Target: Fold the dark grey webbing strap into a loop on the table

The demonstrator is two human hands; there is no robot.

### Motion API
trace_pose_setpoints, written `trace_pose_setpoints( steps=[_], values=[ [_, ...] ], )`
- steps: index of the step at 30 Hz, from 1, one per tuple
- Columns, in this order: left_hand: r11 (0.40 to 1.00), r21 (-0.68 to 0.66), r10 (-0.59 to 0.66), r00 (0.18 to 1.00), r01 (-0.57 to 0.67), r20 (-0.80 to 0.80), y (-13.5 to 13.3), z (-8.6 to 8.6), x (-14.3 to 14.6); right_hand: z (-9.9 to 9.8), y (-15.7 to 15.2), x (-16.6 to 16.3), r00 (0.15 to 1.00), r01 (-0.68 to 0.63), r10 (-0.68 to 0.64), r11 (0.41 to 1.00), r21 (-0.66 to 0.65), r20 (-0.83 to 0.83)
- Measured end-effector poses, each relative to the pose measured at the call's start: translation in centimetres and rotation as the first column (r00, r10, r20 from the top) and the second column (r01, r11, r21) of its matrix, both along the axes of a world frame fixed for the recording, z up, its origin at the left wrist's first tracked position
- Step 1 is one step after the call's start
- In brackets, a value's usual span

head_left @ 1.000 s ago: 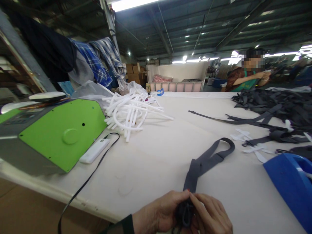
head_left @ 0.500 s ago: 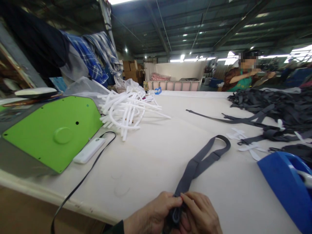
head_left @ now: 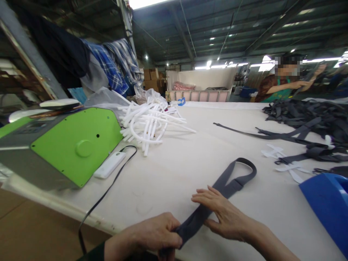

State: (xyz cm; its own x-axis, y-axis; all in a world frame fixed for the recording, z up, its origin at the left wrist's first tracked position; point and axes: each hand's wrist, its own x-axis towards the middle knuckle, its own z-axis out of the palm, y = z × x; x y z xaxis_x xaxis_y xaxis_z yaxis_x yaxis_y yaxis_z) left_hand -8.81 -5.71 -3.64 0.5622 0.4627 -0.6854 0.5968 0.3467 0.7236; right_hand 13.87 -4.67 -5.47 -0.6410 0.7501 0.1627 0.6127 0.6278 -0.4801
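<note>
A dark grey looped strap (head_left: 231, 179) lies on the pale table (head_left: 176, 166) in front of me. My left hand (head_left: 152, 233) is closed round the strap's near end at the table's front edge. My right hand (head_left: 221, 212) lies flat on the strap a little farther along, fingers stretched out and pointing left. The loop's far end rests free on the table beyond my fingers.
A green and grey machine (head_left: 62, 145) stands at the left, with a white device (head_left: 109, 165) and black cable (head_left: 108, 190) beside it. White tubes (head_left: 148, 121) are heaped behind. More dark straps (head_left: 307, 119) pile at the right near a blue bin (head_left: 328, 203). A person (head_left: 282, 81) works at the far right.
My hands were pinched together on the strap's end; now the right hand has opened and slid forward along the strap, pressing it flat. The left keeps its grip.
</note>
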Motion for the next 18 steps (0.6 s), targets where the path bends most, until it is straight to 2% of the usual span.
trace_pose_setpoints(
  steps=[3,5,7,9,12,14,16,18],
  values=[
    [0.983,0.115,-0.135,0.987,0.144,-0.085,-0.2,2.0,-1.8,0.5,0.9,-2.2,0.996,-0.060,0.075,0.967,-0.249,0.053],
    [0.963,0.184,-0.168,0.972,0.198,-0.166,-0.3,2.9,-3.0,0.8,1.5,-3.3,0.988,-0.085,0.130,0.901,-0.425,0.079],
    [0.948,0.222,-0.182,0.959,0.230,-0.217,-0.3,3.4,-4.1,1.2,2.0,-4.0,0.985,-0.069,0.140,0.849,-0.523,0.097],
    [0.950,0.228,-0.168,0.962,0.216,-0.214,-0.2,3.7,-5.1,1.7,2.3,-4.4,0.986,-0.011,0.092,0.872,-0.489,0.142],
    [0.961,0.235,-0.100,0.977,0.144,-0.190,0.2,3.8,-6.3,2.4,2.3,-4.6,0.974,0.064,0.013,0.943,-0.327,0.227],
    [0.930,0.336,-0.074,0.972,0.148,-0.222,0.6,3.8,-6.8,2.7,2.1,-4.5,0.963,0.090,-0.007,0.950,-0.298,0.268],
    [0.874,0.453,-0.055,0.962,0.176,-0.267,1.1,3.8,-7.1,2.8,1.9,-4.2,0.957,0.121,-0.031,0.947,-0.298,0.289],
    [0.849,0.503,-0.026,0.964,0.161,-0.264,1.5,3.8,-7.0,2.7,2.0,-3.7,0.956,0.153,-0.071,0.948,-0.279,0.284]
  ],
)
